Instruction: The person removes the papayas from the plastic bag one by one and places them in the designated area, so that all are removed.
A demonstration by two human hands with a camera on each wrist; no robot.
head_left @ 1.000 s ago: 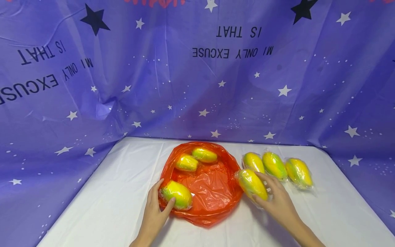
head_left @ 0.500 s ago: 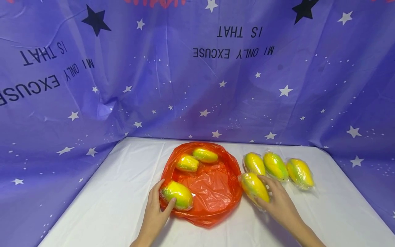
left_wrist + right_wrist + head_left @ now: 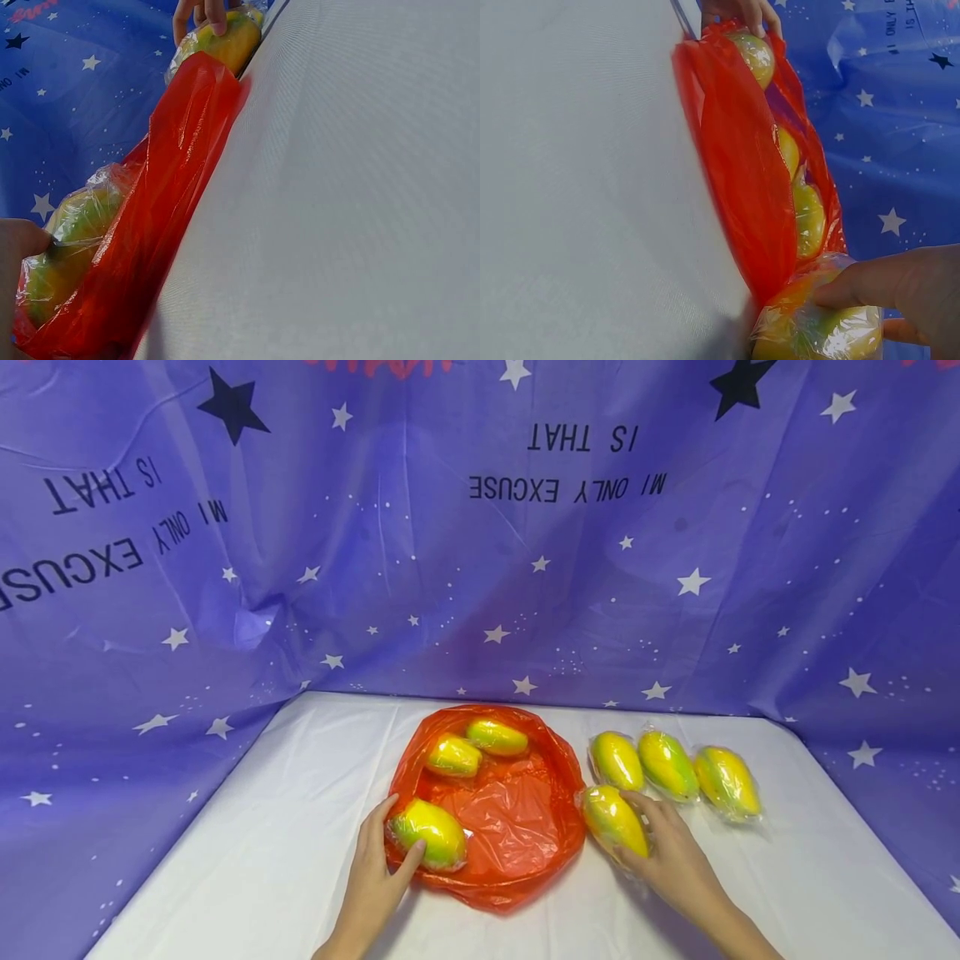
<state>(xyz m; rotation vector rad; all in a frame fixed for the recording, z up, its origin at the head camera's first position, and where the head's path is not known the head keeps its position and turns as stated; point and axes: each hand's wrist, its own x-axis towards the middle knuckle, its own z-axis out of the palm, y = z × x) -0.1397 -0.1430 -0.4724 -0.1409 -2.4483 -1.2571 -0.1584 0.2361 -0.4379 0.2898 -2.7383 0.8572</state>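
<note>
A red plastic bag (image 3: 517,827) lies spread on the table with its mouth wide, holding three yellow-green mangoes in clear wrap. My left hand (image 3: 377,864) grips the front-left mango (image 3: 431,837) inside it, thumb on the fruit and fingers at the bag's left rim. In the left wrist view, the thumb presses the wrapped mango (image 3: 75,244). Just outside the bag's right rim, my right hand (image 3: 675,852) holds another wrapped mango (image 3: 613,818). From the right wrist, this mango (image 3: 840,326) appears beside the red wall of the bag, thumb and fingers on either side.
Two mangoes (image 3: 453,756) (image 3: 497,737) sit together at the back of the bag. To the right stand three more wrapped mangoes (image 3: 617,760) (image 3: 667,764) (image 3: 727,782) in a row. The white-covered table (image 3: 262,827) meets a purple star-print cloth (image 3: 480,610) behind it.
My right hand has come down slightly toward the front with its mango, leaving a wider gap to the mango behind. My left hand and the bag stay nearly still.
</note>
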